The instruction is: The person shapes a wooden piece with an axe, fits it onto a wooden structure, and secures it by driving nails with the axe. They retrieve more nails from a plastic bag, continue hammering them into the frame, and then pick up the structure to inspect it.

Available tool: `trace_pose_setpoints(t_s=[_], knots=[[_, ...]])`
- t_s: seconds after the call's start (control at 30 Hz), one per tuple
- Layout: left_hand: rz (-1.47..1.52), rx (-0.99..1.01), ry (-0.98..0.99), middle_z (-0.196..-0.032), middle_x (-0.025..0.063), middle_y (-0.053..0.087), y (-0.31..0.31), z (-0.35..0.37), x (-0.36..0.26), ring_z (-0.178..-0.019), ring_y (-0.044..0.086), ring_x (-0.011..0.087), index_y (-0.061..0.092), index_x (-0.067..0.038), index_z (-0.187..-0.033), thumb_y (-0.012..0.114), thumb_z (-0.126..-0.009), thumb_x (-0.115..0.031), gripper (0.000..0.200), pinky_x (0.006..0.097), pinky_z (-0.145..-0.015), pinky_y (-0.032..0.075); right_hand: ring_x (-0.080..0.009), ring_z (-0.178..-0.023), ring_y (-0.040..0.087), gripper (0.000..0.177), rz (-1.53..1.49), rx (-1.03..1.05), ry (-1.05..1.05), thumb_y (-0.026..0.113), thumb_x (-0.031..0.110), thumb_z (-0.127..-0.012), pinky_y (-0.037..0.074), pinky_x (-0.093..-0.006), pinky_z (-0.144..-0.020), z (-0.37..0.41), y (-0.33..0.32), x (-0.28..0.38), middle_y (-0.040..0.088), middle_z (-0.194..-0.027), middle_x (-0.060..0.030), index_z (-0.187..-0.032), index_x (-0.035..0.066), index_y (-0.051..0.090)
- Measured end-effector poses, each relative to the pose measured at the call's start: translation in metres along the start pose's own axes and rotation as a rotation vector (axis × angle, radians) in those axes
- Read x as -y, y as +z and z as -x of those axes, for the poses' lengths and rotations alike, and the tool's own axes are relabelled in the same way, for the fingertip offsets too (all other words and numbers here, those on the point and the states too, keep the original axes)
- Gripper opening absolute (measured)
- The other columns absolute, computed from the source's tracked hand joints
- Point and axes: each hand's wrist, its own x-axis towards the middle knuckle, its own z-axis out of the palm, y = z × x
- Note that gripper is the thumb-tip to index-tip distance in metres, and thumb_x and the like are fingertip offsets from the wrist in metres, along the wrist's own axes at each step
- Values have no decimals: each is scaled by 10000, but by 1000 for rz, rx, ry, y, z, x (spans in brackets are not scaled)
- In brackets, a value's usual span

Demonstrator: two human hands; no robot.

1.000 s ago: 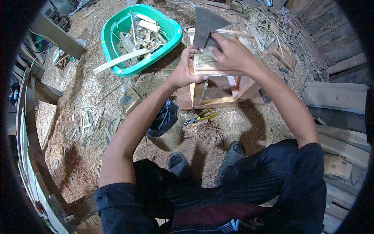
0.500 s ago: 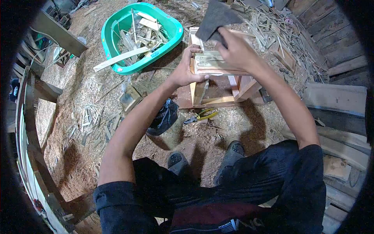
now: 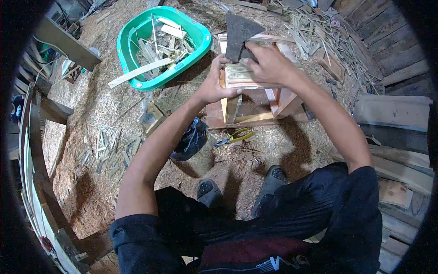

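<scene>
Head view: one grooved wooden piece (image 3: 237, 73), pale, lying level across the top of an open wooden frame (image 3: 255, 117) on the floor. Left hand (image 3: 211, 83) — pinching the near left corner of the piece, thumb along its front edge, fingers over the top. Right hand (image 3: 270, 67) — closed about the narrow end of a dark axe-like blade (image 3: 239, 32), its flared edge upward, the hand low over the piece; the part under the fingers hidden. Just in front of the frame: pliers (image 3: 235, 136), yellow handles. Beside these, to the left: black plastic bag (image 3: 194, 141); farther left, small wood block (image 3: 154, 121). Beyond, at the upper left: green tub (image 3: 196, 59) of wood scraps (image 3: 159, 43), a flat stick (image 3: 137, 73) across its rim. At the right edge: stacked planks (image 3: 401, 173). Floor (image 3: 237, 182): strewn with shavings, two dark sandals (image 3: 210, 192) upon it
</scene>
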Motion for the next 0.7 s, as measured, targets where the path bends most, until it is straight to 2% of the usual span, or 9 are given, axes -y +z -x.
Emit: trace_pose_setpoints(t_s=[0.03,0.13,0.2,0.27,0.3,0.4,0.5,0.63,0.7], knots=[[-22,-5,6,-1351,180,336,1,0,1,-1293,371,287,333,-28,-1323,867,-609,-333,942,417,-1116,303,-490,-978,618,379,8,3,-27,553,219,-915,501,-535,-856,-2,-5,-2,649,-1000,-311,-1209,-18,520],[-157,-1,51,-1354,183,336,-1,-1,0,-1290,373,285,332,-29,-1326,869,-608,-333,946,413,-1117,302,-497,-990,610,381,-118,-213,-3,554,224,-920,493,-535,-874,2,-4,1,649,-1012,-304,-1216,-13,519],[-153,-8,37,-1354,187,336,1,1,-3,-1291,370,284,334,-31,-1324,869,-610,-325,939,410,-1115,304,-483,-993,614,425,-76,-128,-3,570,232,-919,484,-522,-875,3,0,2,642,-1035,-307,-1253,-21,499],[-19,1,-28,-1347,181,341,2,1,-6,-1285,377,281,339,-33,-1322,869,-612,-312,929,407,-1111,310,-468,-999,620,454,25,-70,-30,584,241,-924,486,-501,-864,8,8,4,630,-1053,-319,-1274,-31,484],[47,5,-61,-1344,178,344,2,0,-5,-1281,380,279,342,-34,-1320,869,-612,-306,924,406,-1109,313,-478,-986,614,435,-23,-86,-59,588,234,-919,480,-511,-848,7,5,5,627,-1052,-320,-1251,-31,496],[-151,-15,45,-1325,169,355,1,0,-1,-1271,388,271,339,-27,-1320,866,-613,-306,925,405,-1103,318,-481,-978,612,406,-97,-100,-23,586,230,-917,468,-528,-838,1,-4,5,631,-1049,-314,-1217,-31,506],[11,-11,-30,-1314,162,362,4,1,-2,-1278,377,271,342,-26,-1314,862,-607,-302,920,408,-1106,312,-477,-928,629,394,-41,-141,-36,579,246,-927,480,-525,-821,1,1,3,637,-1035,-305,-1199,-29,505],[-92,-10,-32,-1318,155,363,1,0,-2,-1268,386,272,335,-31,-1318,849,-606,-301,919,407,-1098,322,-468,-943,639,366,-54,-73,-23,561,208,-926,498,-513,-862,5,6,-1,642,-1017,-313,-1206,-21,509],[-99,-20,37,-1317,154,364,3,-1,-3,-1258,396,277,335,-29,-1316,846,-608,-324,921,406,-1099,320,-463,-986,631,366,-118,-64,-25,568,190,-919,492,-497,-870,3,2,-1,643,-1014,-310,-1202,-32,501]])
